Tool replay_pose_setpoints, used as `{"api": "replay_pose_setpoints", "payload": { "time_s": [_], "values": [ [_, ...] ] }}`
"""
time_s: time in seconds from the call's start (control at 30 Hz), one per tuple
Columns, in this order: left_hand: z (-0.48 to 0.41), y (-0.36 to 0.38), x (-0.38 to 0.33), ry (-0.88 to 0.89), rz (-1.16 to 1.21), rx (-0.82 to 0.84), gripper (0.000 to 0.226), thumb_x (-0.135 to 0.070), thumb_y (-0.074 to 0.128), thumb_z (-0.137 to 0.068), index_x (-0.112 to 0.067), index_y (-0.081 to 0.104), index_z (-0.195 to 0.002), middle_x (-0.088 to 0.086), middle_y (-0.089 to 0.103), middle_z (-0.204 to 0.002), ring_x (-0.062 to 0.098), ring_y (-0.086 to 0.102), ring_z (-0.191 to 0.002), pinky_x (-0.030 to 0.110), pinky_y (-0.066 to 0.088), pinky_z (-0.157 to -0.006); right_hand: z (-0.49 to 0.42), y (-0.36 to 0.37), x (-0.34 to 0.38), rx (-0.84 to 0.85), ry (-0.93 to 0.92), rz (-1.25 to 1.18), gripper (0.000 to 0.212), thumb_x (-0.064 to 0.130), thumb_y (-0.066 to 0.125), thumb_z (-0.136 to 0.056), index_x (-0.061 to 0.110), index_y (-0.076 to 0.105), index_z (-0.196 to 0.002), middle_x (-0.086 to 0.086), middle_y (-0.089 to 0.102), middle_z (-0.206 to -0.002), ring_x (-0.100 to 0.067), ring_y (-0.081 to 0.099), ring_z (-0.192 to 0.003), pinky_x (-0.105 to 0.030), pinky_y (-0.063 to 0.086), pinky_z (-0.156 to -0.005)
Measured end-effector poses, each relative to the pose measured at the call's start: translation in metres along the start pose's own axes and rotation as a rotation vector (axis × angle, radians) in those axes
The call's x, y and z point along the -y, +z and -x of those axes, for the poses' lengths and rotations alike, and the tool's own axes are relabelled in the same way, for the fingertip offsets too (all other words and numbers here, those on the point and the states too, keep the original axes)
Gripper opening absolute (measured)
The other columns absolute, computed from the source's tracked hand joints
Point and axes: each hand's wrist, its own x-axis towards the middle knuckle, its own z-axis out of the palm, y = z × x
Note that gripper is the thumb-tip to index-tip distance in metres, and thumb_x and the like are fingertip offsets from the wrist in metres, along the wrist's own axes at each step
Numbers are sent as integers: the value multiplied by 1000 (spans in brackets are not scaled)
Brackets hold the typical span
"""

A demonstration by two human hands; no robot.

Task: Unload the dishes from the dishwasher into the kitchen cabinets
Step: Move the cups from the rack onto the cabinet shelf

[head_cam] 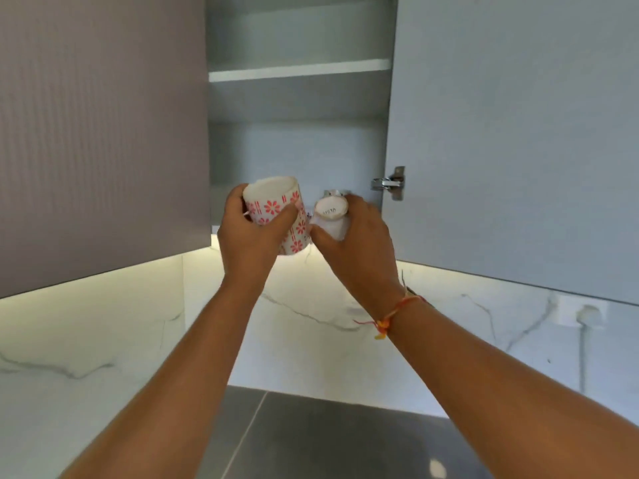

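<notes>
Looks up into an open wall cabinet, its door swung right on a metal hinge, one pale shelf across the inside. Clasps a white mug with red flowers in the left grip, tilted, thumb laid over its side. Holds a plain white cup in the right grip, base turned to the camera, just beside that mug. Shows a red-and-yellow thread at the right wrist, a marble backsplash and a dark grey counter below.
</notes>
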Motion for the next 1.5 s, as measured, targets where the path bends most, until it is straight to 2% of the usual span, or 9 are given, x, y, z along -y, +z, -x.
{"api": "replay_pose_setpoints", "payload": {
  "time_s": [0.13, 0.27, 0.37, 0.5, 0.67, 0.83, 1.2, 1.4, 1.5],
  "values": [
    [-84, 23, 27, -2, -136, 31, 69, -56, 80, -70, -31, 49, -126, -9, 61, -112, 13, 65, -93, 29, 58, -79, -59, 57, -8, 38, 93, -1, 49, 43, 72, -83, 18, 50, -118, 1, 63, -110, -15, 64, -95, -19, 52, -72],
    [-134, 43, 59, -82, -152, 49, 68, -54, 82, -69, -27, 48, -122, -5, 62, -112, 19, 68, -94, 36, 61, -79, -98, 95, -40, 34, 193, 112, 53, 45, 71, -85, 14, 48, -121, -7, 64, -115, -24, 65, -101, -37, 57, -85],
    [-156, 58, 84, -97, -202, 86, 68, -54, 82, -69, -24, 50, -121, -2, 63, -113, 22, 67, -94, 43, 60, -83, -118, 105, -70, 64, 268, 203, 53, 45, 68, -86, 12, 47, -122, -11, 63, -116, -29, 64, -102, -41, 56, -85],
    [-172, 81, 108, -105, -273, 143, 67, -57, 80, -71, -23, 50, -120, 0, 64, -118, 23, 67, -96, 37, 58, -84, -138, 107, -104, 105, 343, 310, 46, 38, 62, -89, 8, 47, -121, -15, 63, -116, -32, 63, -103, -29, 48, -73],
    [-180, 114, 121, -138, -343, 229, 73, -63, 78, -68, -20, 50, -119, 3, 63, -119, 26, 66, -100, 39, 58, -86, -153, 116, -130, 164, 464, 372, 45, 37, 67, -88, 8, 50, -118, -12, 65, -115, -30, 65, -101, -31, 50, -70],
    [-179, 142, 126, -165, -387, 293, 81, -66, 79, -65, -17, 49, -123, 6, 62, -123, 29, 64, -106, 41, 57, -89, -166, 123, -141, 201, 500, 374, 40, 37, 70, -87, 10, 56, -114, -9, 67, -110, -22, 58, -79, -22, 42, -54],
    [-184, 164, 137, -169, -405, 351, 78, -61, 79, -70, -14, 48, -124, 8, 61, -125, 28, 64, -107, 35, 55, -83, -178, 134, -155, 194, 602, 367, 48, 47, 72, -82, 12, 54, -110, -9, 67, -106, -28, 68, -89, -38, 59, -77],
    [-183, 164, 144, -152, -376, 362, 80, -66, 78, -67, -14, 52, -123, 6, 63, -123, 26, 64, -107, 33, 54, -80, -179, 139, -158, 154, 651, 353, 64, 49, 74, -80, 10, 43, -120, -13, 61, -118, -34, 59, -110, -47, 52, -91],
    [-182, 165, 146, -134, -412, 342, 85, -73, 73, -65, -15, 55, -124, 7, 62, -124, 27, 62, -109, 36, 55, -87, -178, 139, -158, 161, 642, 430, 70, 55, 74, -78, 9, 44, -122, -16, 56, -122, -34, 54, -116, -46, 50, -93]
  ]
}}
